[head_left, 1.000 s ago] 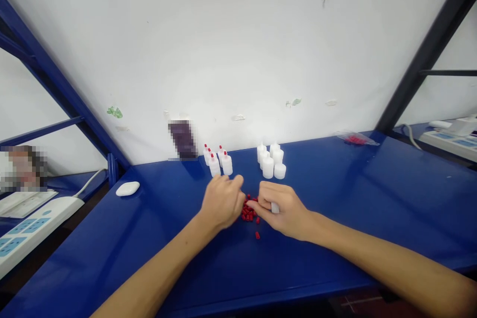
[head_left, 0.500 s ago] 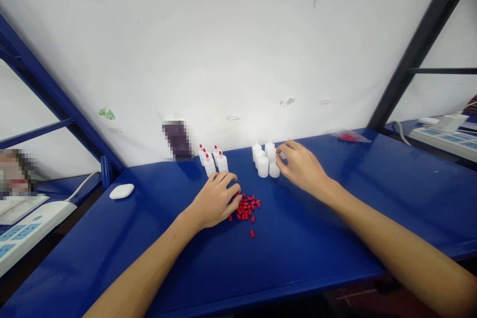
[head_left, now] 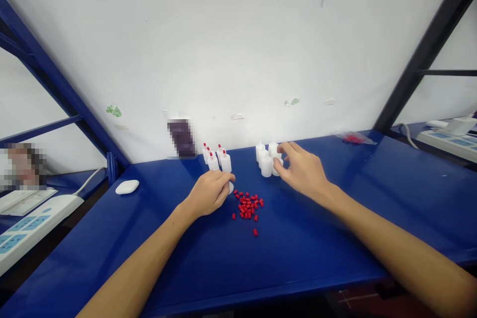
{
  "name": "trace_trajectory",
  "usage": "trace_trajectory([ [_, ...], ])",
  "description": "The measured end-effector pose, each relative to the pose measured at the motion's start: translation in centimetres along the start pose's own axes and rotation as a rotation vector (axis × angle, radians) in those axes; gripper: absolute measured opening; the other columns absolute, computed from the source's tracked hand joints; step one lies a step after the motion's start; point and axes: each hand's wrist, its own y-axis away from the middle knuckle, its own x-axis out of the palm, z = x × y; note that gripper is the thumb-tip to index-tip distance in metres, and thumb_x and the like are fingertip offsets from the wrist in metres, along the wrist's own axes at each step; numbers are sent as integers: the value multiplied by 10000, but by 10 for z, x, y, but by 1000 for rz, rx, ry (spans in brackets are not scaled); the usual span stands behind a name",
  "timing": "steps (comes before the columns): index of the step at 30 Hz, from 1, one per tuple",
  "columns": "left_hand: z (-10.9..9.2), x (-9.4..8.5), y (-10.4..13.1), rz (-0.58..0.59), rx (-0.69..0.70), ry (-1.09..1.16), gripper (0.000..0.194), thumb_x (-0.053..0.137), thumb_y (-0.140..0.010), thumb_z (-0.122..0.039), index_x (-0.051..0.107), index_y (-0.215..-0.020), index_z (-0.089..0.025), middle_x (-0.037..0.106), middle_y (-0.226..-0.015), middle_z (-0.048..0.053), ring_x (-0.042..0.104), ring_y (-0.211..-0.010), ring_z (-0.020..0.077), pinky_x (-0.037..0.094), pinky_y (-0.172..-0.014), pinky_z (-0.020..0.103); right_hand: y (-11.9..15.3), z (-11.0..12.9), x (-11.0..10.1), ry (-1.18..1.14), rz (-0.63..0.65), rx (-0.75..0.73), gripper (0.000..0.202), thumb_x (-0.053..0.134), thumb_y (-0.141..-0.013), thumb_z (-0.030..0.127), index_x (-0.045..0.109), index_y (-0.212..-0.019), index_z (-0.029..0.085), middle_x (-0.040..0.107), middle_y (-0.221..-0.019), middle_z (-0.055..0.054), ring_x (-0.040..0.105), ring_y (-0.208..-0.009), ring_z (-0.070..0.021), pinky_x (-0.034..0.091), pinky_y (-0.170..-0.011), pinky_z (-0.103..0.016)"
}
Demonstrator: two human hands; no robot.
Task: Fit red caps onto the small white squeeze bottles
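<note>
The white bottles (head_left: 266,166), upright on the blue table (head_left: 298,258), look light, smooth and slightly squeezable, best held gently round the body below the thin tip; the small red caps (head_left: 248,207) seem stiff and suit a fingertip pinch. The left hand (head_left: 208,194) closes on a white piece (head_left: 231,187), having moved off the caps since the earlier frame, while the right hand (head_left: 303,169), fingers spread, has edged closer among the bottles, its grip unclear.

1. Small red caps (head_left: 247,204) – a loose scatter (one lies apart at 5 o'clock).
2. White bottles with red tips (head_left: 225,163) – upright, clustered at 11 o'clock from the scatter.
3. Plain white bottles (head_left: 266,166) – upright, grouped at 1 o'clock.
4. White piece (head_left: 231,188), mostly covered, at 10 o'clock.
</note>
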Motion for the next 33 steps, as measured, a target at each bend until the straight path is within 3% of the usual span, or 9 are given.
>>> trace_trajectory([
  [2, -9, 2, -1, -190, 10, 116, 242, 384, -953, -164, 598, -1064, -166, 680, -928, 71, 629, -834, 178, 483, -786, 318, 5, 8, -1, -225, -10, -134, 103, 538, -891, 255, 569, -966, 192, 675, -914, -43, 630, -636, -145, 431, -574, -267],
  [6, -36, 11, -4, -349, -106, 384, 201, 422, -991, -231, 585, -1095, -179, 652, -883, 46, 605, -749, 142, 489, -720, 273, 22, 29, 9, -571, 279, -312, 382, 647, -864, 324, 504, -1202, 215, 662, -1007, -42, 621, -585, -105, 505, -565, -249],
  [8, -46, 16, -6, -341, -172, 538, 186, 447, -992, -257, 566, -1113, -180, 639, -853, 32, 597, -717, 130, 488, -674, 249, 28, 36, 18, -665, 327, -329, 408, 648, -876, 324, 479, -1237, 233, 636, -1049, -44, 636, -632, -109, 533, -588, -254],
  [11, -50, 19, -5, -283, -202, 606, 202, 455, -993, -267, 554, -1145, -179, 614, -795, 4, 566, -659, 113, 476, -638, 229, 31, 38, 26, -734, 263, -334, 276, 616, -907, 283, 516, -1159, 230, 605, -1062, -50, 632, -687, -113, 552, -634, -264],
  [15, -40, 20, -2, -195, -64, 466, 227, 405, -1004, -240, 565, -1149, -169, 649, -860, 40, 596, -718, 132, 496, -705, 262, 29, 34, 23, -757, 237, -374, 142, 590, -919, 245, 544, -1051, 219, 583, -1075, -60, 611, -712, -113, 563, -668, -271],
  [18, -34, 21, 0, -194, 29, 384, 230, 398, -1001, -225, 564, -1148, -165, 670, -939, 77, 628, -805, 160, 510, -755, 292, 28, 36, 18, -730, 266, -382, 191, 601, -905, 233, 530, -1082, 222, 598, -1024, -49, 612, -727, -128, 561, -687, -286],
  [22, -35, 21, 0, -247, -14, 410, 212, 401, -999, -208, 537, -1161, -185, 676, -977, 65, 643, -840, 153, 522, -783, 284, 27, 40, 17, -722, 251, -443, 239, 607, -897, 233, 534, -1125, 230, 618, -1017, -58, 611, -870, -179, 553, -777, -333],
  [26, -37, 17, -1, -153, 13, 380, 237, 381, -996, -205, 502, -1199, -185, 660, -1026, 80, 631, -886, 171, 514, -811, 310, 29, 42, 21, -727, 166, -464, 138, 578, -902, 187, 570, -1034, 224, 586, -969, -53, 585, -828, -170, 537, -751, -321],
  [33, -28, 17, -5, -76, 47, 237, 232, 363, -993, -230, 482, -1184, -174, 645, -1017, 80, 599, -877, 188, 488, -795, 324, 33, 48, 22, -739, 173, -411, 209, 568, -929, 209, 583, -1136, 233, 550, -1008, -59, 573, -865, -170, 528, -784, -325],
])
